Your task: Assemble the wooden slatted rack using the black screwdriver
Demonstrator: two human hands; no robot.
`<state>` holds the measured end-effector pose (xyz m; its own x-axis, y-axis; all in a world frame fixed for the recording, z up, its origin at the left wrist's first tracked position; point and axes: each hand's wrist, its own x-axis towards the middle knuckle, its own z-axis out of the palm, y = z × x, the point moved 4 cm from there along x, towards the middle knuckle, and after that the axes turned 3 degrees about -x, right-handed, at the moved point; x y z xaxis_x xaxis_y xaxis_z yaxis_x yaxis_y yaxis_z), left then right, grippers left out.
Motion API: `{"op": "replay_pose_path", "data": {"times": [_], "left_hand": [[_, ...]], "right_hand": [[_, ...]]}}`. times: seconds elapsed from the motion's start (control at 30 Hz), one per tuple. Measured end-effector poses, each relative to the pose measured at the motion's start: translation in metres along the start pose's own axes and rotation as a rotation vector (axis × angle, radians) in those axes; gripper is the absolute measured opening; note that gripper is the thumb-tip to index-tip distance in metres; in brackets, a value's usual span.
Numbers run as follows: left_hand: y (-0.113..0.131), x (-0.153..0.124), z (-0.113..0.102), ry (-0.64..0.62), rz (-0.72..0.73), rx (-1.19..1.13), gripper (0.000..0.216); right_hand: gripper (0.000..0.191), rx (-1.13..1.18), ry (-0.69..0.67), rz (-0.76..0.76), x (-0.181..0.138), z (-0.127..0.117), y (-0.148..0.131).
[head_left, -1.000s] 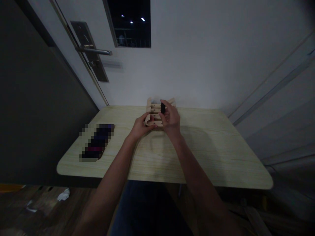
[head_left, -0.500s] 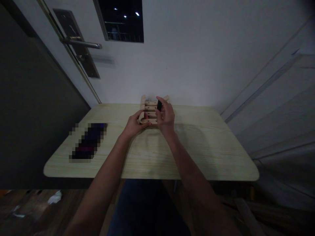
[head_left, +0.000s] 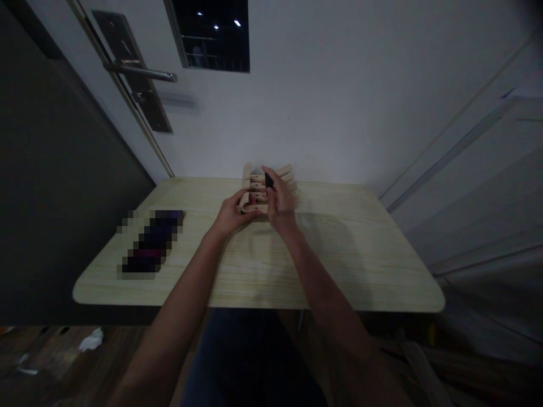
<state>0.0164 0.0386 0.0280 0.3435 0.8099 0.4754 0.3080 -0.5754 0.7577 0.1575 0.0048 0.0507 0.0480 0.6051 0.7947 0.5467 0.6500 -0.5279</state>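
While right hand (head_left: 282,208) pinches black block (head_left: 268,180), left hand (head_left: 233,214) grips wooden rack (head_left: 257,195), tabletop edge (head_left: 401,244) well rightward

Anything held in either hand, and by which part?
Right hand: small black piece, pinched by opposite ends. Left hand: wooden rack, by its near left corner.

slatted frame (head_left: 257,186) smooth matt wood, dark block (head_left: 268,180) matt, tabletop (head_left: 263,271) smooth wood-grain, door handle (head_left: 148,73) shiny metal, trousers (head_left: 250,362) cloth
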Motion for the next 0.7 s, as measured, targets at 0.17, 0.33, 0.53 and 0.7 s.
{"op": "replay_pose_path", "data": {"times": [0.17,0.33,0.53,0.7], "left_hand": [[0.0012,-0.0004,-0.0005,-0.004,-0.003,0.011,0.037],[-0.0008,-0.0007,-0.0004,-0.012,-0.003,0.016,0.035],[0.0005,-0.0011,-0.0007,-0.008,0.007,0.015,0.037],[0.0025,-0.0011,-0.0009,-0.012,0.007,0.003,0.036]], "right_hand": [[0.040,-0.048,0.104,0.053,-0.0019,-0.0041,0.0075],[0.034,-0.092,0.168,0.022,-0.0004,-0.0079,0.0021],[0.041,0.022,0.065,-0.001,-0.0013,-0.0033,0.0022],[0.042,0.075,0.016,0.069,-0.0027,0.0010,0.0103]]}}
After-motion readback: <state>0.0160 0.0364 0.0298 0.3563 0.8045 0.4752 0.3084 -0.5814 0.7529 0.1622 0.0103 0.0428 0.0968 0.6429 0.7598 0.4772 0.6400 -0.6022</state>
